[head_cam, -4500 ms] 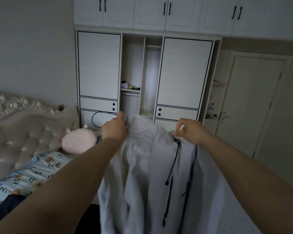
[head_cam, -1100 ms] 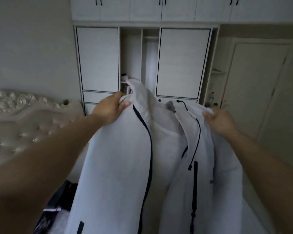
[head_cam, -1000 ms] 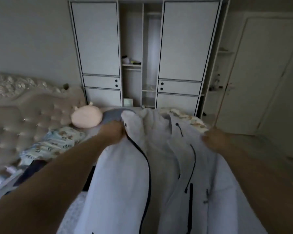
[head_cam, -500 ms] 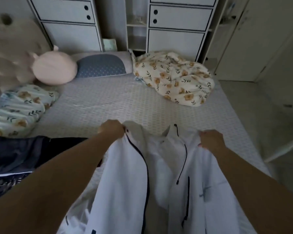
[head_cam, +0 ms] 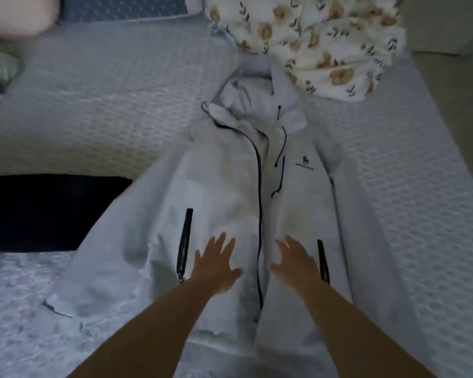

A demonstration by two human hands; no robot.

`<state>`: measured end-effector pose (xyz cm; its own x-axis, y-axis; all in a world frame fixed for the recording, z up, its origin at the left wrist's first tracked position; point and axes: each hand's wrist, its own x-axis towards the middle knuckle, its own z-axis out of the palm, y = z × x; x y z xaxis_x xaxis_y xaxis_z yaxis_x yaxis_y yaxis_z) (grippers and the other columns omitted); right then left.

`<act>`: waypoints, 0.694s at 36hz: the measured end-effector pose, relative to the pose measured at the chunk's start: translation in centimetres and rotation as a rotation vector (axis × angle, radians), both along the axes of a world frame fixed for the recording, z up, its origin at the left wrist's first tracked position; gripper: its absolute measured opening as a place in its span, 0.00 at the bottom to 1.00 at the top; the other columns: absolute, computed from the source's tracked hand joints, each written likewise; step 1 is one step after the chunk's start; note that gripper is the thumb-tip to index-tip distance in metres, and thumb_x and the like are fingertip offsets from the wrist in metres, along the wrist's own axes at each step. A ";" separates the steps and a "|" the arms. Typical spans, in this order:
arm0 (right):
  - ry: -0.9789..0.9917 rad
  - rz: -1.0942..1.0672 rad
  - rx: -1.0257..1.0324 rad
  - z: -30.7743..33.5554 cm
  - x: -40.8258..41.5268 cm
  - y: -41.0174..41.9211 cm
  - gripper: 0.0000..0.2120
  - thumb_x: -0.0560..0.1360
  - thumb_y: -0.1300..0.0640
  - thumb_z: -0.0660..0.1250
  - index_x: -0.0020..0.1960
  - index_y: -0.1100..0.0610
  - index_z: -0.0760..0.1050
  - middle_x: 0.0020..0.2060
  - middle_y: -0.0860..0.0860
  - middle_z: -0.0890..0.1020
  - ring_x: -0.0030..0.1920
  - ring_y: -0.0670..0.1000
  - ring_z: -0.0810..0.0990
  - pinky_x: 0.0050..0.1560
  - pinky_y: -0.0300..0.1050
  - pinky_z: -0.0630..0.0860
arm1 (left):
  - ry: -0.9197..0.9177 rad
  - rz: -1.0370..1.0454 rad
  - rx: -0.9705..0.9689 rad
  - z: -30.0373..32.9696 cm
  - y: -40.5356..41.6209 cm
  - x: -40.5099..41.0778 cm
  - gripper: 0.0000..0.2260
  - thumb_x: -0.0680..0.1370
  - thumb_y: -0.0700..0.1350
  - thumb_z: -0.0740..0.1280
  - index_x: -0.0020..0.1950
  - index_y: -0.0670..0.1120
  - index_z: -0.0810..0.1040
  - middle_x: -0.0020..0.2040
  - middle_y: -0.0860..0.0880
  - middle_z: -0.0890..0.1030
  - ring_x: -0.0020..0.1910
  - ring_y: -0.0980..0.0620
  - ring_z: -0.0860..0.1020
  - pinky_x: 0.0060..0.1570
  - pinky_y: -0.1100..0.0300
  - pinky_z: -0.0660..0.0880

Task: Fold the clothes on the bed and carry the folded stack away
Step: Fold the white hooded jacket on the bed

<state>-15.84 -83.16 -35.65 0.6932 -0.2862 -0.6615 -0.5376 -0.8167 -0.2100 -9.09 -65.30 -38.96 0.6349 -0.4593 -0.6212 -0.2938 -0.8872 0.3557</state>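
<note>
The white jacket [head_cam: 230,192] lies front-up on the bed [head_cam: 99,105], hood end pointing away from the person and touching the flowered blanket [head_cam: 325,42] bunched at the far side. Both hands are over its lower half, either side of the dark zip line: the left hand [head_cam: 216,263] flat with fingers spread on the left panel, the right hand [head_cam: 295,263] the same on the right panel, neither one gripping any cloth. It reads as a smoothing stroke ahead of the first fold.

Now the risks. The jacket's left sleeve runs out at an angle towards the black garment [head_cam: 47,211] lying just beside it, and the cuff end looks rumpled; fold that in carelessly and it may drag the black piece along or trap a crease. The front panels aren't meeting squarely, the left one overlapping at the zip near the collar, so a fold made now could come out lopsided. The drawcords [head_cam: 280,148] hang loose across the chest and could end up poking from the folded edge. And the hood sits crumpled against the blanket, so a pull towards the person may catch that blanket's edge.
</note>
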 end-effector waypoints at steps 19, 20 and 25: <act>0.203 -0.021 -0.320 -7.5 -13.5 -2.4 0.33 0.82 0.51 0.53 0.76 0.54 0.35 0.77 0.53 0.42 0.76 0.54 0.48 0.72 0.57 0.59 | -0.392 -0.133 0.056 -7.1 5.1 -12.6 0.35 0.57 0.41 0.81 0.63 0.55 0.79 0.66 0.44 0.76 0.65 0.34 0.72 0.52 0.30 0.71; 0.230 -0.012 -0.355 -7.2 -13.6 -2.5 0.33 0.81 0.51 0.53 0.76 0.54 0.34 0.77 0.54 0.42 0.76 0.55 0.48 0.72 0.57 0.58 | -0.411 -0.134 0.035 -6.8 5.3 -12.7 0.35 0.56 0.39 0.81 0.62 0.54 0.80 0.65 0.45 0.77 0.64 0.36 0.73 0.52 0.31 0.72; 0.046 0.065 -0.396 -6.4 -13.6 0.0 0.32 0.78 0.53 0.59 0.76 0.59 0.48 0.74 0.57 0.56 0.73 0.57 0.58 0.70 0.51 0.60 | -0.430 -0.238 0.019 -6.2 7.1 -14.7 0.36 0.52 0.40 0.81 0.61 0.52 0.81 0.64 0.47 0.78 0.61 0.45 0.78 0.54 0.34 0.72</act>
